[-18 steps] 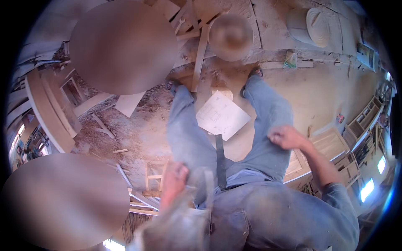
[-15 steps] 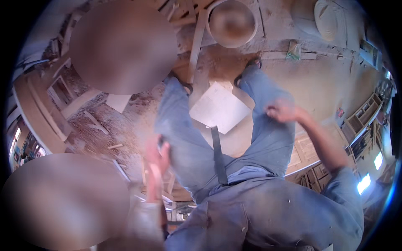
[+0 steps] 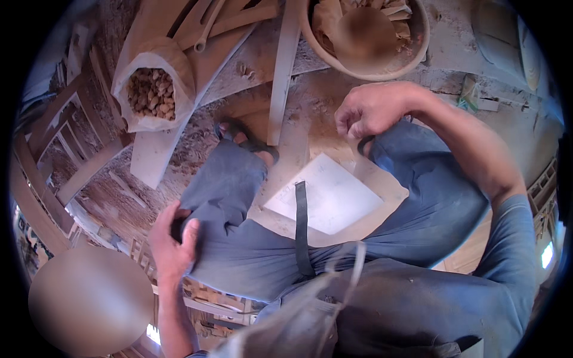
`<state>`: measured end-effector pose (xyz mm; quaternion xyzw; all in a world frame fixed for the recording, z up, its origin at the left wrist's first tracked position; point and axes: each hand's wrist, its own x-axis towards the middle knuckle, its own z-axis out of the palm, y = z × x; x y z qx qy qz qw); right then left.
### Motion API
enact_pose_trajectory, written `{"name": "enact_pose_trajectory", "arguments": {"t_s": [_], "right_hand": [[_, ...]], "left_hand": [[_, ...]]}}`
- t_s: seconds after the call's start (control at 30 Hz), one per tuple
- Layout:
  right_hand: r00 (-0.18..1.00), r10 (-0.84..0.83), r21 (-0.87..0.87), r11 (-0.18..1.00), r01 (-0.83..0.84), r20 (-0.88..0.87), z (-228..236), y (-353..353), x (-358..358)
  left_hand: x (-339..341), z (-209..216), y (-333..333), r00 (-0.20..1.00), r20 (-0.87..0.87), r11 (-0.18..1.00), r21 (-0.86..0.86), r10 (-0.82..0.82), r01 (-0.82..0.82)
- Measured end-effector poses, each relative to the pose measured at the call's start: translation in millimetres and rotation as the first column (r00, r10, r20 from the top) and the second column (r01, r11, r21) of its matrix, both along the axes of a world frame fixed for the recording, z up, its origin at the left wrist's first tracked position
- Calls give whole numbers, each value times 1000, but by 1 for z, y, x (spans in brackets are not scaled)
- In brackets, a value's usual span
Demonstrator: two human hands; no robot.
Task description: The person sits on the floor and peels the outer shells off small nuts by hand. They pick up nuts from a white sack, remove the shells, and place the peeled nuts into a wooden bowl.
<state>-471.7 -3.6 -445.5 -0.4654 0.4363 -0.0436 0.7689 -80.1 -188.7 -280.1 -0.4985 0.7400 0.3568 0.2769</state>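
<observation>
One bare L hand [image 3: 172, 241] is at the outer side of the L knee of the dusty blue-grey cloth trousers [image 3: 224, 185], thumb & fingers spread wide, nothing seen btwn them; can't tell how firmly it touches. Bare R hand [image 3: 373, 110] is above the sandaled R foot [image 3: 367, 147] in view, fingers curled in, gap narrow; can't tell if they hold anything. Flat white square board [image 3: 343, 200] lies btwn the trouser legs, turned cornerwise, apart from both hands. Dark flat strap [image 3: 301, 232] hangs from the waist & overlaps it in view. Beyond R hand: round brown bowl [image 3: 325, 58] w/ crumpled tan scraps [image 3: 325, 25]. Upper L: whitish sack [image 3: 179, 65], mouth up, w/ small brown lumps [image 3: 152, 95].
</observation>
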Motion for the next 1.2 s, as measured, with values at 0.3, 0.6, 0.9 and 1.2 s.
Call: {"name": "enact_pose_trajectory", "arguments": {"t_s": [0.3, 0.6, 0.9, 1.2], "right_hand": [[993, 13, -323, 945, -50, -114, 35, -42, -11], [660, -527, -809, 545, -220, -535, 34, -111, -27], [500, -424, -639, 644, -420, -755, 74, -73, 8], [449, -143, -416, 684, -600, -882, 100, -20, 77]], "left_hand": [[-20, -109, -43, 955, -41, 883, 373, -292, 286], [-72, -41, -115, 825, -313, 817, -510, -469, 271], [39, -60, -81, 592, -802, 945, -126, 82, -302], [111, -204, -109, 651, -705, 840, -147, 282, -522]]}}
